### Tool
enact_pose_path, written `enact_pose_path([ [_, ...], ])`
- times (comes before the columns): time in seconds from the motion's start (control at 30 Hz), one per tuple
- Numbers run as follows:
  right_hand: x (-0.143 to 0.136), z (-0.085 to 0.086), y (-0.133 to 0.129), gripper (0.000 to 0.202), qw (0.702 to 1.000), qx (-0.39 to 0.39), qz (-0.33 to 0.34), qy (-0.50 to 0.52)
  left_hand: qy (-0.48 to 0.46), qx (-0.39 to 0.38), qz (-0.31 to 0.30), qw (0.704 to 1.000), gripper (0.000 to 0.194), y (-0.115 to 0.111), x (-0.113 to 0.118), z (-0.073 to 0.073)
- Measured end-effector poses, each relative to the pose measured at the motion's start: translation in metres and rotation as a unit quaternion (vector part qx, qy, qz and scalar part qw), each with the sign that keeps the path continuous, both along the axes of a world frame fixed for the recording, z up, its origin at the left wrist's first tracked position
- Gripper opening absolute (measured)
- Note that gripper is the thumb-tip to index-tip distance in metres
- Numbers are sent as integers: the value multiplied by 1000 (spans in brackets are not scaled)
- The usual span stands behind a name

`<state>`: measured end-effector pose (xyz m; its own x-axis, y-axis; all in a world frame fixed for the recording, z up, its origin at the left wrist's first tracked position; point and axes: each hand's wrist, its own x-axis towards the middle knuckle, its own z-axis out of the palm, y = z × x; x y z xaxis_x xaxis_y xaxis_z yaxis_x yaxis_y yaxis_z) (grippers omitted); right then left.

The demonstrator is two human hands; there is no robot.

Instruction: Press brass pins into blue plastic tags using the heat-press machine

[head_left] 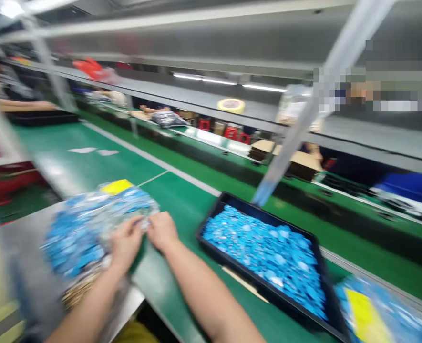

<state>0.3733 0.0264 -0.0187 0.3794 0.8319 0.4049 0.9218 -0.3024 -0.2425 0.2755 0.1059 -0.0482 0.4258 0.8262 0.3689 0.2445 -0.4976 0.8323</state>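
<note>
A clear plastic bag [78,228] full of blue pieces lies at the left of the green work surface, a yellow label [117,186] at its far side. My left hand [127,240] is closed on the bag's near right edge. Right beside it, my right hand [161,231] pinches the same edge, the two hands almost touching. Motion blur hides the finger details. To the right of my hands stands a black tray [211,245] with many small blue pieces [268,252] in it.
Another bag of blue pieces with a yellow label [366,314] lies right of the tray. A slanted metal post [300,138] rises behind the tray. Shelves run overhead, with a tape roll [231,105] on one. A person [21,102] works at the far left.
</note>
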Motion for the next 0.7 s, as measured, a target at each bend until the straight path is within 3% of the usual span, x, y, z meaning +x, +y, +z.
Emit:
enact_pose_path([
  [0.07, 2, -3, 2, 18, 999, 33, 8, 27, -85, -45, 13, 995, 23, -19, 2, 11],
  [0.17, 8, -13, 12, 25, 996, 60, 25, 55, -143, -80, -17, 986, 28, -36, -6, 11],
  [0.27, 10, -19, 15, 26, 995, 69, 34, 59, -176, -112, -19, 978, 29, -56, -31, 14],
  [0.4, 5, -19, 6, 24, 994, 87, 11, 59, -190, -143, -50, 970, 28, -79, -67, 30],
  [0.53, -7, -19, -17, 24, 991, 115, -1, 70, -194, -152, -70, 967, 27, -92, -89, 40],
  [0.7, -26, -24, -78, 31, 986, 141, 21, 82, -184, -136, -88, 970, 24, -107, -102, 38],
])
